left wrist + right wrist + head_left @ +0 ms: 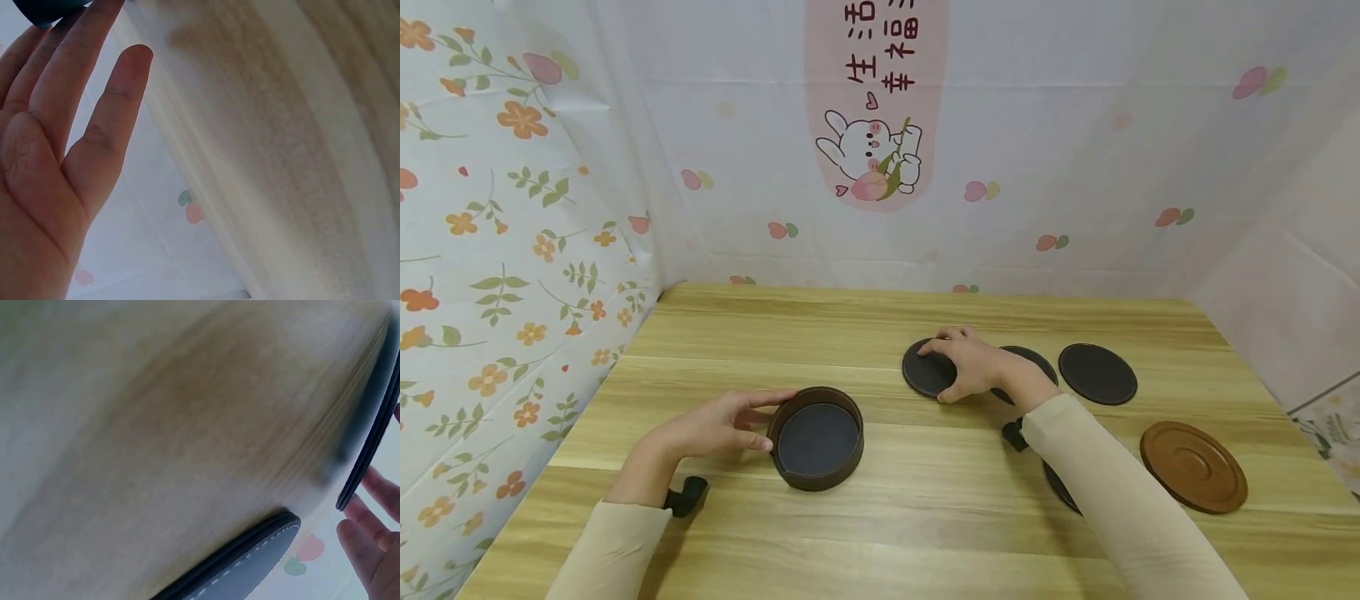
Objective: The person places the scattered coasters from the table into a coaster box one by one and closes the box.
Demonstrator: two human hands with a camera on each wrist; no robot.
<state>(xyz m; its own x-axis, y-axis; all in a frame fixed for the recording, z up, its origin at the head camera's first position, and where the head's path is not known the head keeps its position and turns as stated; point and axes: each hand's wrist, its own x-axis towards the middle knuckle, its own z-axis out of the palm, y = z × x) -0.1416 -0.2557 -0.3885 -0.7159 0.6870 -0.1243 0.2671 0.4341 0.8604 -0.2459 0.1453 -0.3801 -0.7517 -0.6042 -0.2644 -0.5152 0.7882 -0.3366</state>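
A round dark leather coaster [925,371] is held by its edge between the thumb and fingers of my right hand [972,367]. In the right wrist view this coaster [373,440] stands tilted, its dark rim edge-on above the wood. My left hand [722,427] lies at the left side of a round brown coaster holder [820,482], with straight fingers touching its rim and the thumb near its wall. A dark disc covers the holder's bottom. Only a corner of the holder [44,9] shows in the left wrist view, by the fingertips.
Behind my right wrist lies another dark coaster [1033,360], with one more [1097,373] to its right. The right sleeve partly hides a further coaster [1060,487]. A brown round lid [1193,467] rests at the right of the wooden table [925,533]. Printed cloth hangs behind.
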